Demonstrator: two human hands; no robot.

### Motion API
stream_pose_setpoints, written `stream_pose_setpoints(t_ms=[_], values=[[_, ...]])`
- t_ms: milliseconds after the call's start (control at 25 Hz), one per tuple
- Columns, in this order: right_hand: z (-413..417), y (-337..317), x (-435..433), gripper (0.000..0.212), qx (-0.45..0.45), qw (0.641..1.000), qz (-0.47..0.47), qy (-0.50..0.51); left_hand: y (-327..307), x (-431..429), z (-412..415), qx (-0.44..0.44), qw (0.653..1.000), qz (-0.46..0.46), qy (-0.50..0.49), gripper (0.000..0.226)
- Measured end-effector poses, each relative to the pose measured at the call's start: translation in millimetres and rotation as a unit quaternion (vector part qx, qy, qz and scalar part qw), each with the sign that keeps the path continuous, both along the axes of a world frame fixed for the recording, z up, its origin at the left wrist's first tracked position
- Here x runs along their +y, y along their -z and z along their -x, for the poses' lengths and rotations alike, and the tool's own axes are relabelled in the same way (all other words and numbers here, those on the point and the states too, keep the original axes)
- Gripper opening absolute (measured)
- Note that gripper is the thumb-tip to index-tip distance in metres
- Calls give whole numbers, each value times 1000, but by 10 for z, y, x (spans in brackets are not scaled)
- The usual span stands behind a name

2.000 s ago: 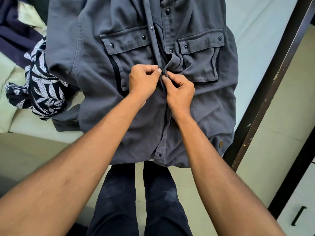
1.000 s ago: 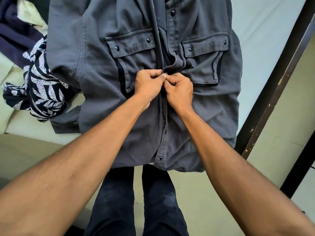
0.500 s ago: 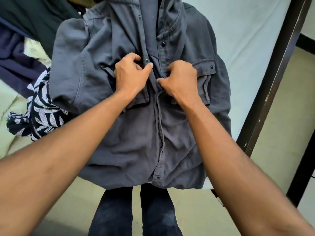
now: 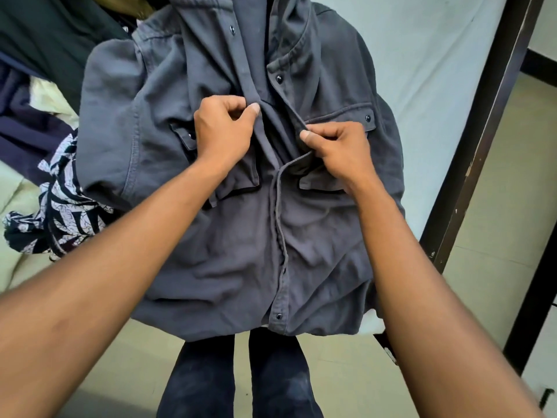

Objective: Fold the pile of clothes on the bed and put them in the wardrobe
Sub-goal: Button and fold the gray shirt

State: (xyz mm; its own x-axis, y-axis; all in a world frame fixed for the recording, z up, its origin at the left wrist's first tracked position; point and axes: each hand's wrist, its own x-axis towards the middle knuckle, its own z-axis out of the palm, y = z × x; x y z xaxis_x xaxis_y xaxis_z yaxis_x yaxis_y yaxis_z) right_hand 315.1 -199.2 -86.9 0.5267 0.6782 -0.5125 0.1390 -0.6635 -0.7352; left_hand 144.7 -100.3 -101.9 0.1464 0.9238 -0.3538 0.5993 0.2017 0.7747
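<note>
A grey button-up shirt (image 4: 229, 251) with two chest pockets lies face up on the bed (image 4: 428, 55), its hem hanging over the near edge. The lower front is closed; the chest is spread apart. My left hand (image 4: 224, 131) pinches the left front edge at chest height, thumb against curled fingers. My right hand (image 4: 337, 149) pinches the right front edge just above the right pocket flap. The two hands are a short gap apart.
A black-and-white leaf-print garment (image 4: 64, 212), dark navy clothes (image 4: 27, 128) and a dark green one (image 4: 51, 37) are piled at the left. A dark wooden bed frame post (image 4: 482, 122) runs along the right. My dark trouser legs (image 4: 238, 378) stand on the pale floor below.
My hands moved up the shirt front from below the pockets to chest height and drew apart. The stretch they held earlier now lies closed. My view shifted up the shirt.
</note>
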Motion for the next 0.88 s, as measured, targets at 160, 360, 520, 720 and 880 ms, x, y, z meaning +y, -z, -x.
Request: stream_pose_setpoints(t_ms=[160, 360, 520, 720, 880], values=[[236, -178, 40, 15, 1, 976, -142, 167, -176, -53, -65, -47, 998, 28, -15, 43], [636, -78, 226, 18, -73, 968, -199, 132, -225, 2, -216, -97, 986, 127, -53, 25], [692, 59, 305, 21, -44, 971, -174, 157, -191, 29, -206, -95, 983, 148, -58, 22], [647, 145, 316, 24, -4, 973, -151, 177, -146, 23, -162, -86, 988, 127, 1, 18], [642, 189, 363, 26, 56, 963, -152, 216, -120, 26, -169, -76, 992, 97, 27, 21]])
